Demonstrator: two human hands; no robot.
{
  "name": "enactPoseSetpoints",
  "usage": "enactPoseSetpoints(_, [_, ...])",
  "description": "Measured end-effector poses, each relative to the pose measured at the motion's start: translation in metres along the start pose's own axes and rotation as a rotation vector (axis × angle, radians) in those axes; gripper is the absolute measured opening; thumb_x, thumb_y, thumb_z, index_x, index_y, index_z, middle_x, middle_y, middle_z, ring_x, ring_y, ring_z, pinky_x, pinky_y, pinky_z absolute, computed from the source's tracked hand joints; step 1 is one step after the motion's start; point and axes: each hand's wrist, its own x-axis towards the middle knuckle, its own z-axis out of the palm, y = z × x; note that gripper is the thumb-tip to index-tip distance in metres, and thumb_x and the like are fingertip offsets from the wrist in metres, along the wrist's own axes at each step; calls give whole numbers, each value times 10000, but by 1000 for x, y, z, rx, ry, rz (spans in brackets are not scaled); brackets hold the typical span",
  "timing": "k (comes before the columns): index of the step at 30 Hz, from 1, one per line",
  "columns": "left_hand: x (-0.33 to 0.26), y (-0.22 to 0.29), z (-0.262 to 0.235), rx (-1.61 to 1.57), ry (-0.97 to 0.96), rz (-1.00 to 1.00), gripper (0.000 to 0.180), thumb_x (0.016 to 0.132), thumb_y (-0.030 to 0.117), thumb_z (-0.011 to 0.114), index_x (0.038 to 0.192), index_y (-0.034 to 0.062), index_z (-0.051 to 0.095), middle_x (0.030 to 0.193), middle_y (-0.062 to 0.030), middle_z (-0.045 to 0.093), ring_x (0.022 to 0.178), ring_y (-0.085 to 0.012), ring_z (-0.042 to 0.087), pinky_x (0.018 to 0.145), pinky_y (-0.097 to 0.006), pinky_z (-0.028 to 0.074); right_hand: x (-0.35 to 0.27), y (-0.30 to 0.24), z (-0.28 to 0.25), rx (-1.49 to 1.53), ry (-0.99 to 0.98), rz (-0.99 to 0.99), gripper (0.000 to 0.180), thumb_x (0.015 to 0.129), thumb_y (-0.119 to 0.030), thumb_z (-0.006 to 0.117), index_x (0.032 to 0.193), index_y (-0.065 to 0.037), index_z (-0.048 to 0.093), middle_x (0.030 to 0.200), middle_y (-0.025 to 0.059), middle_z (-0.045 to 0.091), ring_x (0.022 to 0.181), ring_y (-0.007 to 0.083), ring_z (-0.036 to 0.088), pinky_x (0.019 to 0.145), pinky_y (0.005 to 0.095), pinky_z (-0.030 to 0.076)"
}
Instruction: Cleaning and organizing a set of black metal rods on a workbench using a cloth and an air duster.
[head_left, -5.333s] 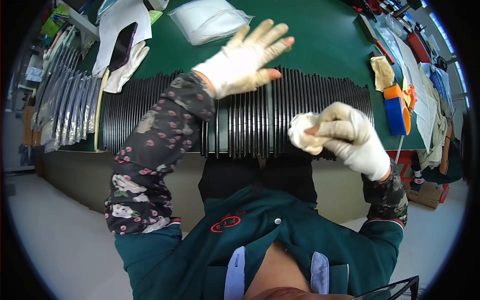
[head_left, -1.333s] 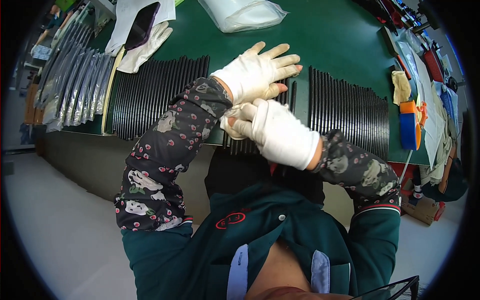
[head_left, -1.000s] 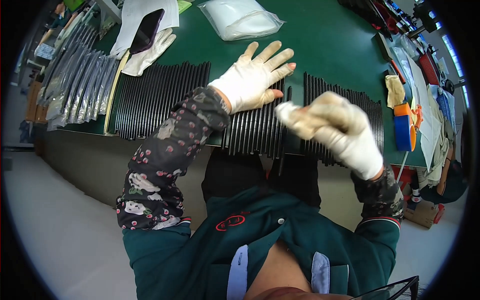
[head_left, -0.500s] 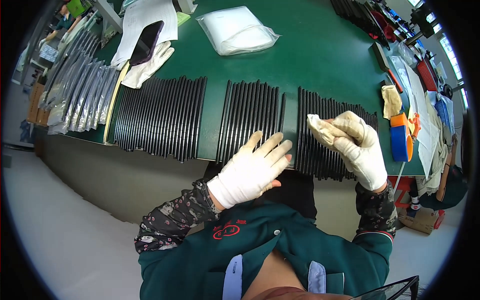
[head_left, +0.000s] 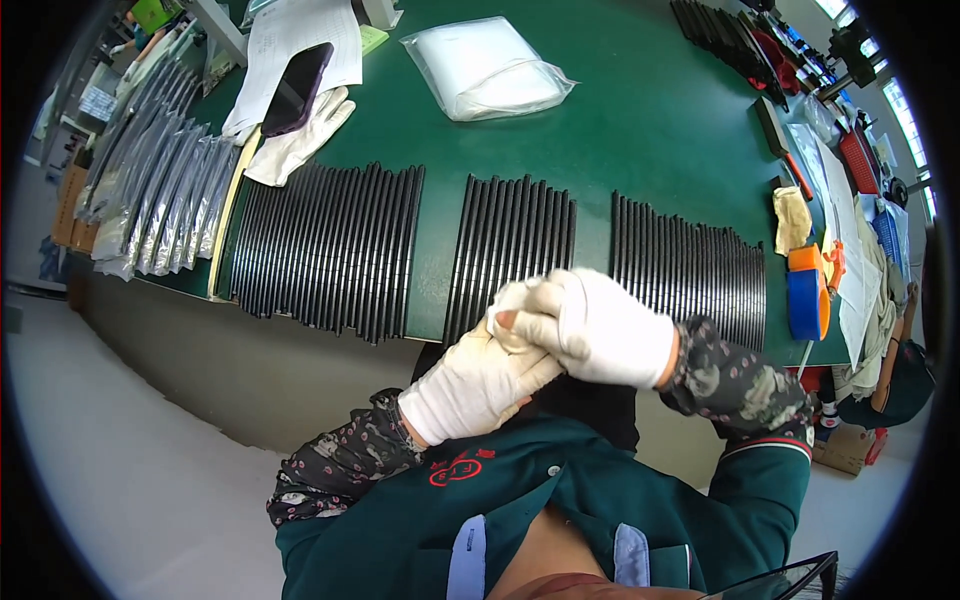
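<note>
Both my hands wear white gloves and meet at the table's front edge, before the middle group of slim black rods (head_left: 515,230). My right hand (head_left: 605,330) is closed, its fingers bunched round a crumpled cream cloth (head_left: 508,300) that barely shows. It lies over the fingertips of my left hand (head_left: 470,388). The left fingers are bent together against it and partly covered; what they hold, if anything, is hidden. Another row of black rods (head_left: 330,250) lies to the left, and a third group (head_left: 690,265) to the right, partly behind my right hand.
On the green table (head_left: 640,110), a clear bag with white contents (head_left: 485,70) lies at the back. A phone (head_left: 297,90) rests on papers and a spare glove (head_left: 300,140). Bagged items (head_left: 170,200) lie far left; tape rolls (head_left: 805,295) and a folded cloth (head_left: 792,220) are right.
My right hand has moved left with the cloth, onto my left hand. The left fingers, spread before, are now bent together. The rod standing slightly apart now lies against the middle group.
</note>
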Motion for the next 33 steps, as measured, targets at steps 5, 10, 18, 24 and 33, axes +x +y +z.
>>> enactPoseSetpoints(5, [6,-1,-9,0,58,47,686,573,260,802,1186,91,546,1349,-90,470,1272,-310,431,1020,-483,385,20,84,4,-380,211,186,129,919,-111,548,917,3,607,828,122,645,703,239,657,621,309,531])
enactPoseSetpoints(10, [0,-3,-5,-24,50,36,683,594,246,782,1207,76,533,1352,-114,456,1270,-312,427,1016,-468,386,20,19,22,241,18,121,69,909,-49,533,926,-2,581,908,118,637,808,276,637,671,342,521])
enactPoseSetpoints(18, [-2,-8,5,-39,90,55,734,555,287,805,1203,85,523,1337,-99,459,1246,-289,447,991,-436,391,32,29,21,394,-59,273,111,837,20,533,945,-1,553,873,102,606,719,258,619,624,341,523])
enactPoseSetpoints(24, [3,-8,1,-4,85,75,747,563,284,802,1221,80,513,1333,-93,463,1251,-287,444,987,-430,392,51,86,5,133,-37,376,155,810,-36,559,963,-44,579,905,116,615,769,322,606,661,395,507])
enactPoseSetpoints(33, [5,-4,-5,-27,90,64,763,521,245,816,1196,60,512,1307,-112,485,1224,-303,473,991,-443,402,43,59,6,-6,61,236,278,814,-25,621,1091,-32,637,850,104,616,789,268,629,691,326,519])
